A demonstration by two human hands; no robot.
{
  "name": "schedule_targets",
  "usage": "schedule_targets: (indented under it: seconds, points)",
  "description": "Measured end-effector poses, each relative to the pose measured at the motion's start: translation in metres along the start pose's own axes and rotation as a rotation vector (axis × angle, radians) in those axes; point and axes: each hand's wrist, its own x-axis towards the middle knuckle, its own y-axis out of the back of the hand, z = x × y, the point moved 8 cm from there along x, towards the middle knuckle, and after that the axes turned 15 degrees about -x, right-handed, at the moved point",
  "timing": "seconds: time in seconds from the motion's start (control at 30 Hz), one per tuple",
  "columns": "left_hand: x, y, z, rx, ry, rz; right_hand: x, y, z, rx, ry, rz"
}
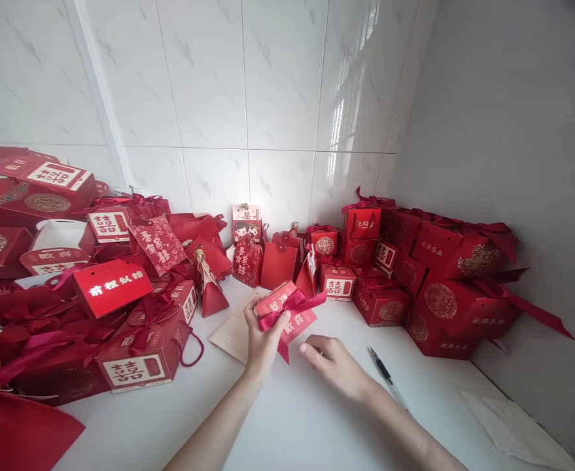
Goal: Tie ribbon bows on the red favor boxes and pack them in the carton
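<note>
My left hand grips a small red gift box tied with a dark red ribbon, holding it tilted just above the white tabletop. My right hand rests low on the table just right of the box, fingers loosely extended toward it and holding nothing. A sheet of lined paper lies under and left of the box. A black pen lies on the table beside my right wrist.
Heaps of red gift boxes and bags fill the left side and the right corner, with several more along the tiled wall. A white crumpled sheet lies at the front right.
</note>
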Motion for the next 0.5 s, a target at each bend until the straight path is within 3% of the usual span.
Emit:
schedule_targets:
  seconds: [0.1, 0.2, 0.5]
  points:
    - [-0.005, -0.007, 0.001, -0.006, -0.025, -0.059, 0.000, -0.024, -0.012, 0.071, 0.063, -0.050]
    - [-0.008, -0.010, -0.002, -0.009, -0.017, -0.082, -0.001, -0.037, -0.014, 0.156, 0.027, -0.046]
    - [-0.004, -0.008, -0.001, 0.003, 0.037, -0.047, -0.009, -0.046, -0.023, 0.418, 0.034, -0.221]
